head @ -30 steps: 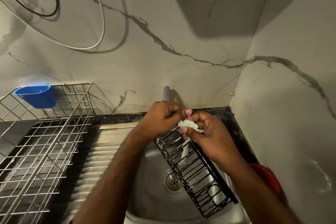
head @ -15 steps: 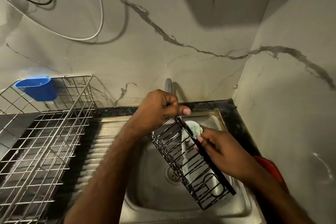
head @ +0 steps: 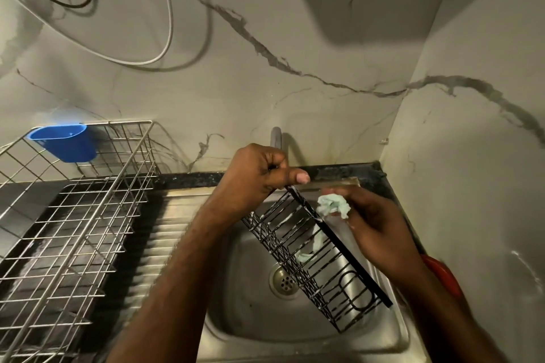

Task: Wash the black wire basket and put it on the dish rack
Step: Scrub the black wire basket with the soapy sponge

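Note:
The black wire basket (head: 318,262) hangs tilted over the steel sink (head: 250,318), with soap foam on its wires. My left hand (head: 259,177) grips its far upper end. My right hand (head: 374,233) holds a pale green cloth (head: 333,206) against the basket's right rim near the top. A strip of the cloth trails down inside the basket. The steel dish rack (head: 67,233) stands to the left of the sink on the drainboard.
A blue plastic cup (head: 65,141) hangs on the rack's back rim. The tap (head: 275,137) rises behind my left hand. A red object (head: 442,274) sits at the sink's right edge, against the marble wall. Cables hang on the back wall.
My right hand slid the cloth down the basket's rim and is now back up near the top. The view has tilted slightly downward.

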A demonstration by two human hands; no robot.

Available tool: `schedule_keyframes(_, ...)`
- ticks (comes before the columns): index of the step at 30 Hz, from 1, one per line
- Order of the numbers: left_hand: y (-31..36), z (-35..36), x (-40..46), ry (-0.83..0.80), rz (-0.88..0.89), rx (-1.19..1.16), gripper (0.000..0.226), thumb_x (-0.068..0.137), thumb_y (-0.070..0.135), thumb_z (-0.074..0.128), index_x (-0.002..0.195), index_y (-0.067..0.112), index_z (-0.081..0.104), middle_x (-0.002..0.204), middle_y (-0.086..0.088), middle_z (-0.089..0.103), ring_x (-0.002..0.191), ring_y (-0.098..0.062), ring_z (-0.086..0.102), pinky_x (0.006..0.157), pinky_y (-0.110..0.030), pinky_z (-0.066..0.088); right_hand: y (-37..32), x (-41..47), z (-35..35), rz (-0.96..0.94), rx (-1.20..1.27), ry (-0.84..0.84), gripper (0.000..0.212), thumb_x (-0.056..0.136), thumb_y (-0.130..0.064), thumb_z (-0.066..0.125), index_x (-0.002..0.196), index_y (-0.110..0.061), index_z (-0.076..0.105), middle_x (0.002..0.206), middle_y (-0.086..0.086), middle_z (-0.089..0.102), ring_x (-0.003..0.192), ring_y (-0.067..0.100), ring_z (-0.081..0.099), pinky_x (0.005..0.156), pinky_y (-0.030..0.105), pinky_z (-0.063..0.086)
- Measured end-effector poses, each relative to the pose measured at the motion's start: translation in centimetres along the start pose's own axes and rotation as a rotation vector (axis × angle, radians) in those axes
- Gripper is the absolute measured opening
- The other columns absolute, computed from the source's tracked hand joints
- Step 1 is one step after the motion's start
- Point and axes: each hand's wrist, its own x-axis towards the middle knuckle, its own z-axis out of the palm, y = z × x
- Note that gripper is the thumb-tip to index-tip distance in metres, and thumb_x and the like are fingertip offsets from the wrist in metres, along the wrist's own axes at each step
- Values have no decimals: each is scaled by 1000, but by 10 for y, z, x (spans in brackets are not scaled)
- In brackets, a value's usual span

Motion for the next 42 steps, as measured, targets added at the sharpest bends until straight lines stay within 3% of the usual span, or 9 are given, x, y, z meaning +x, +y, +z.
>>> schedule_keyframes(3, -2, 0, 3, 22, -10, -1, 60, 71, 51, 77, 71, -7, 64, 71, -28, 64, 64, -37, 59, 57, -26, 45, -11, -10, 3, -54, -110, -160, 40, 98, -2, 50, 120, -29, 71, 114, -15, 72, 109, 7, 66, 94, 30, 54)
schedule_keyframes(6, 2, 3, 3, 46, -58, -30, 55, 73, 45, 79, 65, -6, 60, 49, -5, 49, 48, -8, 42, 50, -13, 37, -20, -16, 3, -14, 82, -195, 42, 95, -5, 40, 123, -14, 69, 113, 0, 73, 107, 19, 68, 92, 28, 54)
schedule_keyframes(10, 4, 5, 5, 47, -64, -53, 54, 76, 41, 80, 66, -8, 60, 52, -3, 46, 49, -9, 40, 51, -15, 38, -28, -4, 12, 43, -46, -83, 30, 99, -47, 53, 94, -23, 71, 86, -3, 72, 83, 12, 70, 72, 25, 56)
schedule_keyframes(18, 1, -3, 2, 171, -59, -68, 47, 81, 37, 79, 60, 0, 59, 52, -6, 55, 51, -10, 48, 55, -16, 44, -18, -12, -12, 61, -41, -111, 20, 97, -34, 60, 82, -22, 68, 75, -7, 63, 72, 5, 59, 69, 20, 47)
schedule_keyframes(23, -1, -4, 5, 237, -53, -13, 43, 86, 30, 79, 54, 11, 58, 46, 9, 51, 45, -2, 44, 54, -9, 38, -20, -11, -14, 76, -244, -187, 20, 92, -48, 56, 101, -36, 71, 98, -15, 72, 93, 0, 66, 81, 22, 53)
schedule_keyframes(28, 5, 10, 4, 276, -55, -54, 46, 87, 29, 79, 54, 6, 58, 50, -13, 56, 47, -11, 47, 54, -10, 39, -35, 12, 4, -135, -547, -128, 52, 99, -62, 29, 127, -30, 59, 109, -10, 68, 96, 4, 64, 84, 34, 54)
schedule_keyframes(33, 3, 0, -1, 341, -79, -100, 50, 90, 25, 77, 49, 18, 49, 40, 12, 41, 42, -3, 34, 51, -11, 36, -40, 7, -3, -214, -570, -234, 53, 103, -58, 19, 140, -34, 48, 120, -15, 59, 106, -3, 55, 88, 20, 47)
schedule_keyframes(38, -4, -17, -6, 400, -100, -125, 50, 90, 27, 77, 49, 18, 49, 42, 13, 41, 43, -4, 34, 52, -13, 38, -22, -7, -41, -57, -385, -220, 37, 98, -51, 43, 118, -35, 69, 99, -27, 70, 92, -7, 65, 73, 8, 47)
schedule_keyframes(42, -6, -10, -7, 423, -116, -135, 51, 89, 24, 77, 49, 17, 47, 39, 13, 42, 41, -2, 35, 53, -12, 38, -16, -2, -39, -70, -513, -223, 36, 97, -49, 43, 117, -32, 67, 89, -23, 68, 80, -7, 64, 65, 10, 43)
